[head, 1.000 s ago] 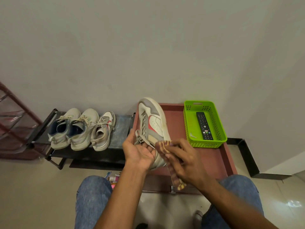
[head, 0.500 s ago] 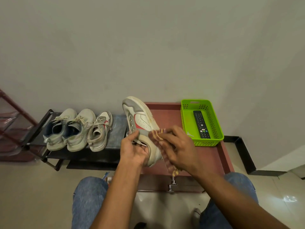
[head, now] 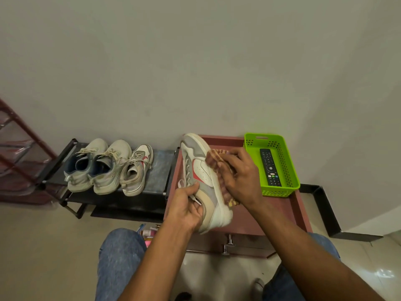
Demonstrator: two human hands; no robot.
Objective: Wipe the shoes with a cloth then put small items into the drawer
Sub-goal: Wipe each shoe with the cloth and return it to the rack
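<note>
Two hands at lower centre: left hand (head: 186, 208) fingers clamped on sneaker (head: 204, 181) heel, right hand (head: 240, 177) pressing striped cloth (head: 217, 157) against its side. Green basket (head: 290, 170) at right, holding remote (head: 270, 167).

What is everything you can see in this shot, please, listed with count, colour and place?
held shoe: 1, white, grey, red; over the cabinet, tilted
cloth: 1, brown-yellow striped; against the held shoe's side
shoes on rack: 3, off-white; in a row, left
shoe rack: 1, black; by the wall
cabinet: 1, reddish-brown; centre
basket: 1, green; on the cabinet, right
remote: 1, black; in the basket
small items: count unclear, pink, white; on the floor
left hand: grips the held shoe's heel end
right hand: holds the cloth
</note>
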